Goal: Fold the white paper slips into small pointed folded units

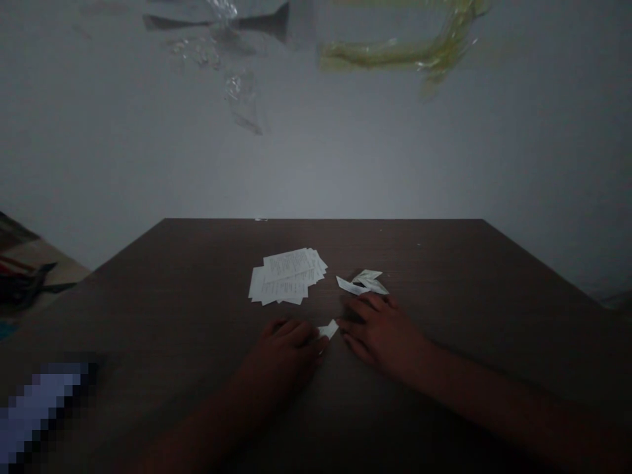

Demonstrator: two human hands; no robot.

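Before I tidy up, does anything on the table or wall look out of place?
Yes. Crumpled yellowish tape sits unevenly on the wall toward the upper right. The paper stack on the table beyond the left hand is askew, its edges misaligned, and a small white scrap lies at the far edge.

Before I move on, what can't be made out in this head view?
All in the head view:
Small paper piece: partly covered by the left hand, full shape hidden.
Paper sheets: print too small and dim to read.
Folded papers: dimness hides whether the right hand touches them.
Object at lower left: pixelated and cut off by the left edge.
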